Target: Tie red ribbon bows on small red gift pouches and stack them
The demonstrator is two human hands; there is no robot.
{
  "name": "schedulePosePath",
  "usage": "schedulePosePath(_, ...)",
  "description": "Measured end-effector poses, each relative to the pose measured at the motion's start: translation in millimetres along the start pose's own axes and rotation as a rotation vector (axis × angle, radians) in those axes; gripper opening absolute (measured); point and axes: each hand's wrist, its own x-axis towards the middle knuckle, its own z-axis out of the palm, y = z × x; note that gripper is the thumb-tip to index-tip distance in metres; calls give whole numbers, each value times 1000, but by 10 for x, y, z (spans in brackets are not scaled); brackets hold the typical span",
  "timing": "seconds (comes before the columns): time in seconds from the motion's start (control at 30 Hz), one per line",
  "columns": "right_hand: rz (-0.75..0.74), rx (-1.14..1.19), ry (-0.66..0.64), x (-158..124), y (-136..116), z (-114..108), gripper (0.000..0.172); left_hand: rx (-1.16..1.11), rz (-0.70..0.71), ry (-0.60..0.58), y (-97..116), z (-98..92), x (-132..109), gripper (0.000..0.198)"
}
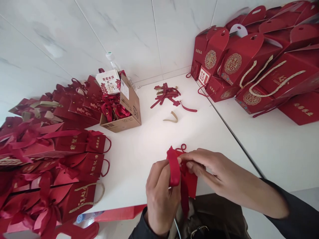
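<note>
My left hand (160, 192) and my right hand (211, 169) meet over the front edge of the white table (149, 146). Both are closed on a red ribbon (173, 167) with a small red card or tag (190, 182) behind it. The left thumb and fingers pinch a folded loop of the ribbon. My right hand's fingertips pinch the ribbon's top, next to a little red cord loop (183, 146). A ribbon tail hangs down toward my lap.
Red gift bags with bows (50, 159) are piled at the left. An open cardboard box (127, 109) of red ribbons stands behind them. Loose red ribbon pieces (166, 94) and a beige strip (171, 118) lie mid-table. Red gift boxes with rope handles (256, 66) are stacked at the right.
</note>
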Motion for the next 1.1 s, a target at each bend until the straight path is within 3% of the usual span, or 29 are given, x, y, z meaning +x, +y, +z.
schedulePosePath(0.13, -7, -44, 0, 61, -3, 11, 13, -55, -34, 30, -37, -32, 25, 23)
schedulePosePath(0.33, -12, -95, 44, 52, 12, 0, 15, -75, -61, 15, -55, -63, 36, 15)
schedulePosePath(0.43, -55, -100, -14, 51, 15, 14, 12, -93, -79, 17, -58, -59, 35, 14)
schedulePosePath(0.57, -73, -100, -51, 64, 26, 43, 10, -145, -121, -35, -66, -78, 32, 14)
schedulePosePath(0.77, -85, -140, 22, 45, -18, 27, 11, -203, -161, -111, -80, -153, 17, 17)
schedulePosePath(0.9, -34, -147, 93, 1, -71, 21, 10, -233, -163, -117, -65, -146, -5, 19)
schedulePosePath(1.1, 112, 41, 129, -74, 16, 96, 10, -254, -137, -47, -56, -124, -30, 19)
